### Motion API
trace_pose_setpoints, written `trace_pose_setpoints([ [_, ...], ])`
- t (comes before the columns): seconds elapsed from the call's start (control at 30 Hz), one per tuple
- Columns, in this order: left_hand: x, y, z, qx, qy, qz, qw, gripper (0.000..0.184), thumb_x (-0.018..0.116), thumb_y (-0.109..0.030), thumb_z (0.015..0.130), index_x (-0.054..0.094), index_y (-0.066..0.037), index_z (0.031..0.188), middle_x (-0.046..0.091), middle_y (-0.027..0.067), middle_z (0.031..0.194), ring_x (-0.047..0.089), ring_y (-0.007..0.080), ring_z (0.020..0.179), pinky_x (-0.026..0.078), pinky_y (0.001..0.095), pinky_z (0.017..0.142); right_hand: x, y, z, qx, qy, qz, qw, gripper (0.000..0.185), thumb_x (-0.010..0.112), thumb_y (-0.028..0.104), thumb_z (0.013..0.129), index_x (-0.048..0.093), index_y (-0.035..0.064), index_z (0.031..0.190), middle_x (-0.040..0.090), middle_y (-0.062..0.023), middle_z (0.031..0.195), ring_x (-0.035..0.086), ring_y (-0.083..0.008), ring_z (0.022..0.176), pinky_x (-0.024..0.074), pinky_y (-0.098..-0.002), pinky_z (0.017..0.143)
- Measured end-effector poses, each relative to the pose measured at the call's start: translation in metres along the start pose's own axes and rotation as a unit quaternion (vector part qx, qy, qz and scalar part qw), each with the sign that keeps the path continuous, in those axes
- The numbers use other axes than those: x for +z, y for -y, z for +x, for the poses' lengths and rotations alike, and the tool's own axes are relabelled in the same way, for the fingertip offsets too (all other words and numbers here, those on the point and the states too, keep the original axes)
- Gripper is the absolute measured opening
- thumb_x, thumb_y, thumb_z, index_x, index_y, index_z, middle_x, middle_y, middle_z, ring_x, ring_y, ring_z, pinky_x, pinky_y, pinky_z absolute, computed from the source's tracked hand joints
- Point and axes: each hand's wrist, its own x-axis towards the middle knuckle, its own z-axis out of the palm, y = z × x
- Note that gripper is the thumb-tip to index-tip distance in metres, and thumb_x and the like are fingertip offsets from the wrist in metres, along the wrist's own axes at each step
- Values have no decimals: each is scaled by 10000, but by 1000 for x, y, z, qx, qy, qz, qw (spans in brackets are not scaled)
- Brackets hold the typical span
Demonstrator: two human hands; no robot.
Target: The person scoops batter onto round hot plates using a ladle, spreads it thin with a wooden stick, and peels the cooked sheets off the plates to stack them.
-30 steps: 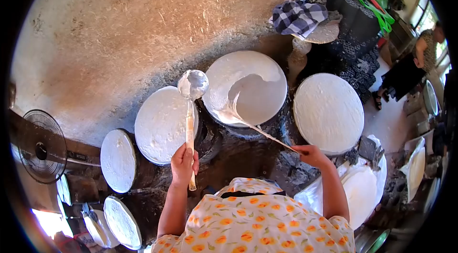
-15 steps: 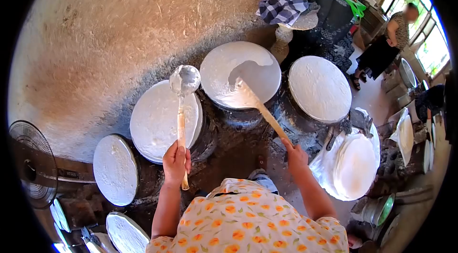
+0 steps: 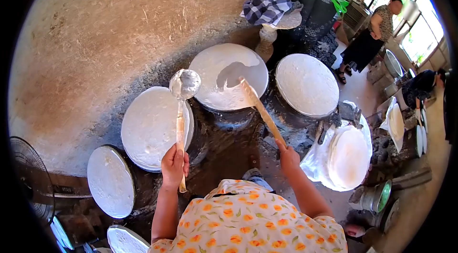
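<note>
My left hand [image 3: 174, 166] is closed round the wooden handle of a ladle [image 3: 180, 129], whose batter-coated metal bowl points away from me, near the left edge of the middle round griddle. In my right hand [image 3: 288, 160] is a flat wooden scraper [image 3: 263, 113]; its white-smeared blade reaches over the right front of that griddle. White batter [image 3: 207, 74] covers most of the middle griddle, leaving a grey bare patch [image 3: 234, 72]. White-coated griddles stand to the left [image 3: 152, 131] and right [image 3: 307, 83]. Whether the blade touches the surface is unclear.
Round white sheets [image 3: 350, 157] lie stacked on white plastic at right. A checked cloth [image 3: 267, 7] rests on a stand beside dark cylinders [image 3: 312, 12]. A fan [image 3: 28, 176] stands at left. One person [image 3: 377, 28] stands by the window; another [image 3: 422, 86] is at the right edge.
My view has shifted slightly, moving the griddles leftward in it. Relative to the middle griddle, the scraper blade has moved right toward its rim. Both hands keep their tools.
</note>
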Motion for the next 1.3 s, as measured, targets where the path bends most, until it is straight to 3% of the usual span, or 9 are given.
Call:
trace_pose_setpoints([
  [0.23, 24, -6, 15, 5, 31, 9, 999, 210, 396, -143, 969, 489, -33, 816, 452, -1, 595, 395, 50, 402, 349, 202, 353, 34, -2, 41, 47, 28, 350, 935, 530, 552, 72, 808, 494, 288, 1288, 606, -182, 809, 625, -366, 722, 477, -463, 610],
  [0.3, 29, -8, 18, 4, 21, 8, 1000, 205, 395, -140, 969, 495, -30, 828, 456, 1, 601, 398, 50, 404, 348, 202, 352, 11, -1, 10, -80, 95, 236, 964, 402, 553, 185, 849, 540, 238, 1247, 610, -201, 860, 623, -366, 763, 464, -469, 634],
  [0.43, 37, -13, 25, -7, -2, 6, 1000, 194, 390, -132, 966, 510, -18, 865, 471, 9, 627, 407, 52, 413, 349, 203, 353, 19, -41, 2, -35, 88, 151, 984, 460, 539, 158, 870, 484, 356, 1283, 586, -184, 768, 581, -359, 595, 451, -438, 522],
  [0.53, 45, -9, 34, 0, 19, 22, 1000, 193, 387, -128, 966, 512, -14, 875, 475, 14, 634, 407, 54, 412, 350, 205, 354, 3, -38, 60, -7, 42, 143, 989, 365, 470, 340, 913, 503, 287, 1273, 598, -235, 885, 605, -389, 813, 463, -483, 720],
  [0.7, 69, -16, 48, 1, 19, 24, 1000, 195, 383, -127, 966, 508, -15, 867, 469, 15, 618, 402, 58, 401, 352, 208, 353, 10, -22, 116, -11, 11, 273, 962, 435, 513, 163, 860, 502, 299, 1273, 604, -208, 838, 610, -391, 742, 480, -486, 659],
  [0.77, 73, -20, 51, 1, 14, 25, 1000, 196, 382, -127, 966, 507, -15, 865, 467, 16, 615, 401, 59, 399, 353, 208, 353, 11, -35, 88, -137, 25, 200, 970, 538, 528, 54, 802, 496, 307, 1276, 599, -207, 769, 603, -398, 688, 480, -492, 627],
  [0.9, 73, -17, 49, -5, -13, 17, 1000, 199, 386, -133, 968, 501, -11, 860, 470, 16, 618, 408, 64, 404, 357, 211, 352, -2, -49, 81, -74, 18, 211, 974, 473, 494, 11, 808, 556, 207, 1234, 593, -266, 782, 606, -407, 691, 480, -461, 611],
  [1.07, 79, -8, 47, -22, -18, 31, 999, 200, 393, -139, 969, 504, -9, 866, 471, 17, 619, 413, 65, 412, 363, 213, 358, 2, 2, 215, -40, -72, 342, 936, 455, 496, 10, 806, 573, 185, 1219, 610, -263, 938, 610, -402, 863, 473, -435, 734],
  [1.3, 72, -6, 43, -20, -27, 35, 999, 200, 388, -133, 963, 507, -6, 864, 472, 24, 628, 413, 67, 412, 359, 213, 355, -28, -6, 187, -55, -54, 370, 926, 532, 477, -30, 773, 563, 196, 1247, 631, -216, 1049, 622, -328, 996, 478, -366, 841],
])
